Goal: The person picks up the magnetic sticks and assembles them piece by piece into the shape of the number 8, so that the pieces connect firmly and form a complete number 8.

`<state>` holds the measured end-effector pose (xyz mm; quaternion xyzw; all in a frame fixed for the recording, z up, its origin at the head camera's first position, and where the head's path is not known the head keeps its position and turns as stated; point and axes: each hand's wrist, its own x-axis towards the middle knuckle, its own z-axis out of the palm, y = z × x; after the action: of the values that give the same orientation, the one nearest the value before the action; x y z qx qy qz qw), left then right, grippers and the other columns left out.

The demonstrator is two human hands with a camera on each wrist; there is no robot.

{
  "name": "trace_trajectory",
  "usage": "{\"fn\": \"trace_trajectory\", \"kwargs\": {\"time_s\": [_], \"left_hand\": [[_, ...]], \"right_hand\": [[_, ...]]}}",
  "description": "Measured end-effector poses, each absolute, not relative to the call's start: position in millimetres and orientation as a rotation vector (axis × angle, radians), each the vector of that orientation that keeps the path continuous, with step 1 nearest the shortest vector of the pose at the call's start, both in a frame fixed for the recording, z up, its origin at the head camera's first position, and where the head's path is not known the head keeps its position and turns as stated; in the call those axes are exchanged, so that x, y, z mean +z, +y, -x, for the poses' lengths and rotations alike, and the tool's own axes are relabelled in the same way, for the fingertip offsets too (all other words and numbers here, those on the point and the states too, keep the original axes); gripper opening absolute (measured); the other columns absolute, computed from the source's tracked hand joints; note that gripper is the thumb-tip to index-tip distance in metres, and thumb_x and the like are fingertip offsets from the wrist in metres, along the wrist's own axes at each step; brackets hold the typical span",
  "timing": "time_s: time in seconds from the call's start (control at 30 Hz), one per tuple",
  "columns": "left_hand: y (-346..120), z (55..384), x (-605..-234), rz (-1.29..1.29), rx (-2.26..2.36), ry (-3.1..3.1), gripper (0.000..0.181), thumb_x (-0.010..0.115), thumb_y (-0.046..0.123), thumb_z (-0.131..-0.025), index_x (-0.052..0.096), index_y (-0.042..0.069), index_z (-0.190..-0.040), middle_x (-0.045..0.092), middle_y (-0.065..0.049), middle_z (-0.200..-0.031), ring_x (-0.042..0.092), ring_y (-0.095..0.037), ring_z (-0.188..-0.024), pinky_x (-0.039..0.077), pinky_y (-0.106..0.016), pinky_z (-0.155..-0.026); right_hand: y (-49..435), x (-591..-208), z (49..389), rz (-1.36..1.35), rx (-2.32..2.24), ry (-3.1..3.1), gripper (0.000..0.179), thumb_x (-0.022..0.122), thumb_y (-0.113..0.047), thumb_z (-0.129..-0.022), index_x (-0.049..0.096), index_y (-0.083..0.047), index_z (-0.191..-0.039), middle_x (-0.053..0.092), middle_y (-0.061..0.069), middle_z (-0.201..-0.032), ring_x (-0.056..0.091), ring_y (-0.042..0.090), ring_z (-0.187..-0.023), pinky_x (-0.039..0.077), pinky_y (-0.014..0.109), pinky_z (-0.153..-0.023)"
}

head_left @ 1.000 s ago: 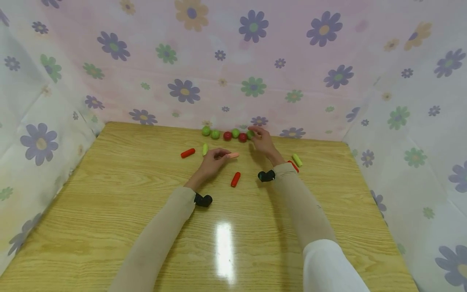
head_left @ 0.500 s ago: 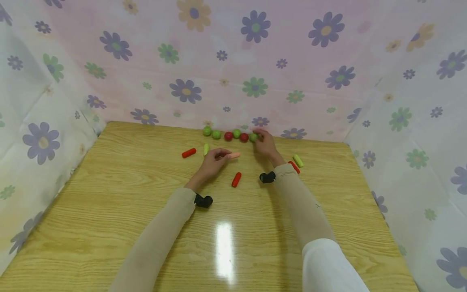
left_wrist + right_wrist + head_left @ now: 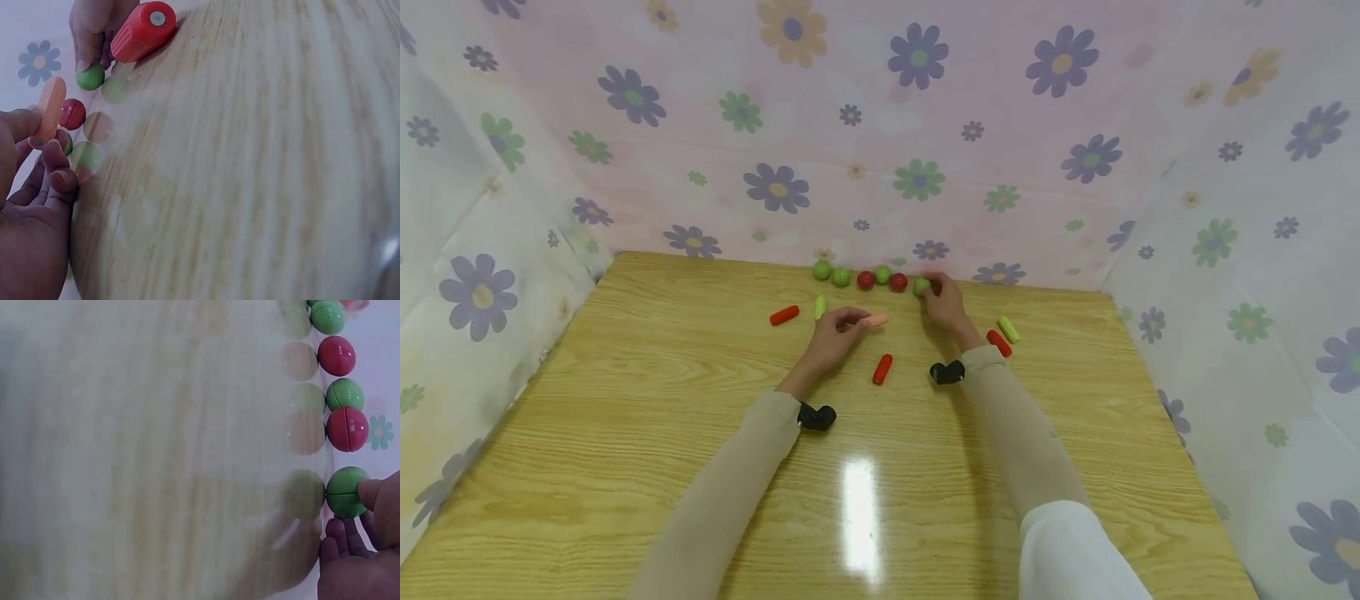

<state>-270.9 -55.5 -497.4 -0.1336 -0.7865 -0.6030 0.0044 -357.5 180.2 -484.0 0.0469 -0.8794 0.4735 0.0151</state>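
Observation:
My left hand [image 3: 837, 335] pinches an orange magnetic rod [image 3: 876, 320] between thumb and fingers, above the table. In the left wrist view the orange rod [image 3: 50, 110] stands nearly upright, a metal dot at its lower end. My right hand [image 3: 947, 304] holds a green ball [image 3: 921, 287] at the right end of the ball row. The right wrist view has the thumb on the side of this seamed green ball [image 3: 346, 492], with fingers beneath. A gap separates it from the nearest red ball [image 3: 347, 429]. Between and below the hands lies a red rod [image 3: 882, 369].
Several red and green balls, including a green one [image 3: 822, 270], line the table's back edge by the flowered cloth [image 3: 850, 150]. At left lie a red rod [image 3: 785, 315] and a yellow-green rod [image 3: 820, 307]. Another red rod [image 3: 999, 342] and yellow-green rod [image 3: 1009, 329] lie beside the right wrist.
The right hand has closed on the end green ball and shifted it slightly right and nearer, away from the red ball. The left hand with the orange rod stays about where it was.

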Motion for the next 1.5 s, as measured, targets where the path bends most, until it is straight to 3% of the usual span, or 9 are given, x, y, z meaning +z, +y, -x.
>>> {"fn": "trace_trajectory", "kwargs": {"time_s": [0.2,0.4,0.57,0.7,0.87,1.0,1.13,1.27,1.5], "left_hand": [[-56,270,-500,0.372,-1.912,-2.454,0.027,0.062,0.017,-0.103,0.069,-0.001,-0.122,0.069,-0.019,-0.120,0.064,-0.027,-0.101,0.050,-0.030,-0.086],[-58,266,-497,0.361,-1.937,-2.441,0.029,0.062,0.016,-0.103,0.067,-0.004,-0.124,0.067,-0.023,-0.122,0.065,-0.035,-0.110,0.052,-0.043,-0.094],[-60,267,-498,0.359,-1.953,-2.440,0.029,0.062,0.016,-0.103,0.067,-0.003,-0.124,0.066,-0.023,-0.123,0.065,-0.036,-0.112,0.051,-0.047,-0.097],[-59,268,-501,0.343,-1.954,-2.459,0.029,0.063,0.020,-0.103,0.067,-0.001,-0.124,0.067,-0.020,-0.123,0.065,-0.033,-0.112,0.051,-0.043,-0.096],[-58,268,-499,0.343,-1.976,-2.461,0.030,0.063,0.020,-0.103,0.067,-0.001,-0.124,0.066,-0.020,-0.124,0.065,-0.033,-0.112,0.051,-0.042,-0.095],[-58,270,-498,0.331,-1.982,-2.461,0.029,0.061,0.021,-0.104,0.067,0.001,-0.125,0.066,-0.017,-0.123,0.064,-0.029,-0.108,0.051,-0.035,-0.091],[-57,272,-496,0.329,-2.036,-2.411,0.031,0.057,0.021,-0.106,0.066,0.000,-0.126,0.066,-0.021,-0.111,0.061,-0.025,-0.088,0.049,-0.028,-0.076],[-56,274,-495,0.328,-2.124,-2.357,0.033,0.054,0.021,-0.107,0.064,-0.002,-0.128,0.062,-0.027,-0.101,0.054,-0.024,-0.073,0.045,-0.026,-0.066],[-54,276,-495,0.320,-2.099,-2.373,0.030,0.058,0.018,-0.105,0.065,-0.001,-0.127,0.065,-0.020,-0.117,0.060,-0.017,-0.083,0.049,-0.023,-0.071]], "right_hand": [[179,-486,349,-0.133,1.582,-2.670,0.037,0.045,-0.003,-0.106,0.047,0.013,-0.140,0.049,0.030,-0.139,0.049,0.038,-0.122,0.040,0.046,-0.107],[176,-485,336,-0.065,1.879,-2.505,0.038,0.044,-0.003,-0.107,0.047,0.010,-0.142,0.049,0.027,-0.135,0.048,0.026,-0.112,0.042,0.031,-0.095],[176,-486,330,-0.022,2.042,-2.396,0.038,0.043,-0.008,-0.109,0.047,0.008,-0.143,0.051,0.021,-0.130,0.051,0.023,-0.111,0.044,0.027,-0.093],[175,-490,328,0.042,2.176,-2.254,0.037,0.045,-0.011,-0.109,0.047,0.007,-0.141,0.053,0.012,-0.122,0.054,0.019,-0.108,0.049,0.028,-0.094],[178,-489,324,0.022,2.078,-2.289,0.036,0.046,-0.012,-0.109,0.050,0.008,-0.139,0.054,0.018,-0.128,0.053,0.019,-0.110,0.047,0.025,-0.092],[180,-492,320,0.019,2.226,-2.145,0.036,0.048,-0.009,-0.108,0.050,0.010,-0.138,0.053,0.017,-0.125,0.057,0.023,-0.113,0.051,0.029,-0.099],[179,-494,315,0.046,2.432,-1.939,0.036,0.050,-0.005,-0.107,0.049,0.011,-0.138,0.052,0.012,-0.120,0.060,0.025,-0.114,0.051,0.035,-0.103],[177,-494,310,0.081,2.446,-1.913,0.036,0.057,-0.001,-0.103,0.052,0.010,-0.137,0.055,0.009,-0.120,0.063,0.019,-0.109,0.053,0.032,-0.099],[177,-494,302,0.100,2.401,-2.020,0.047,0.070,0.000,-0.094,0.056,0.004,-0.139,0.058,0.006,-0.129,0.060,0.014,-0.113,0.054,0.021,-0.091]]}}
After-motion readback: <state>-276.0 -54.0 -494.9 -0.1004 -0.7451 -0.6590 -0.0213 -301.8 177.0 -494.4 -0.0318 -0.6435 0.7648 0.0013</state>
